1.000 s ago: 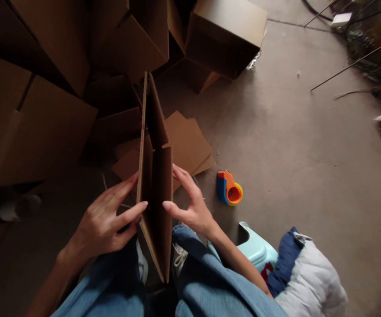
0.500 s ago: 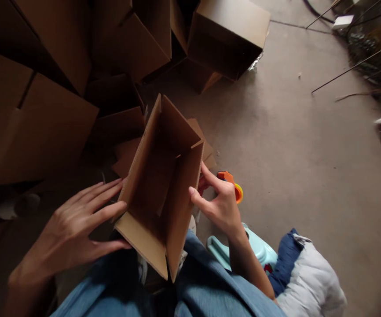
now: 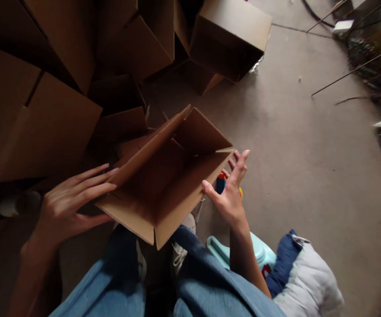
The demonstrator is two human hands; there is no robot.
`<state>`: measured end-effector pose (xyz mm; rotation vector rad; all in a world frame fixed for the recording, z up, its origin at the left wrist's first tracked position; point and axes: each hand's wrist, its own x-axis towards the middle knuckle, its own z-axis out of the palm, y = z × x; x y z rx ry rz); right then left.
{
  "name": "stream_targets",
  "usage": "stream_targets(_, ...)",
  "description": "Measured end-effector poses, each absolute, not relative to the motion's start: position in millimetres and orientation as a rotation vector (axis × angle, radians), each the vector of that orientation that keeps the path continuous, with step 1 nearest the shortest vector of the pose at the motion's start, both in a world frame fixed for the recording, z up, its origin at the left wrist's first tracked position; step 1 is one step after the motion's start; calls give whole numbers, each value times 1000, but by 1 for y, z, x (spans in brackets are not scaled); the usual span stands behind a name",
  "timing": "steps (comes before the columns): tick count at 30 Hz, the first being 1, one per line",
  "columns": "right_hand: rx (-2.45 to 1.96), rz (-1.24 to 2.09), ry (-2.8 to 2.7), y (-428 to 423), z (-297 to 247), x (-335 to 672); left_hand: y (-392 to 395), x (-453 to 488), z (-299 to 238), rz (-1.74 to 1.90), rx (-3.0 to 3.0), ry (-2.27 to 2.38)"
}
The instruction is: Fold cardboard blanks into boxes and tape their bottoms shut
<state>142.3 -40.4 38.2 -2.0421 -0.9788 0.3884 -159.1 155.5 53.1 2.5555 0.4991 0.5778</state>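
An open-topped cardboard box (image 3: 177,198) is held in front of my knees, its flaps standing up and its brown inside showing. My left hand (image 3: 75,202) supports the left end with long, outstretched fingers, the tips touching the outer wall and the thumb by the near flap. On the other side, my right hand (image 3: 228,189) has its thumb on the right flap's edge while its fingers reach behind the wall, partly hidden. Behind that hand, an orange, blue and yellow tool (image 3: 221,182), which looks like a tape dispenser, lies on the floor, mostly covered.
Several larger open cardboard boxes (image 3: 58,127) crowd the left and top. A light-blue plastic stool (image 3: 259,248) and a grey and navy padded cloth (image 3: 312,277) are at my right. Thin rods (image 3: 355,70) and scrap line the far right of the concrete floor (image 3: 309,176).
The cardboard box has turned clockwise, its far end swinging to the right. My right hand has moved slightly right with spread fingers; my left hand has shifted a little left.
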Motion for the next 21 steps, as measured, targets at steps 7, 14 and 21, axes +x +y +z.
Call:
stream_targets(7,-1883,316,-1108,-32,28,146,156,-149,39,581,2404,408)
stream_targets(14,-1786,351,-1087,-30,25,124,156,-149,39,534,2302,447)
stream_targets(21,-1929,322,-1034,-35,36,123,145,-149,43,493,1984,545)
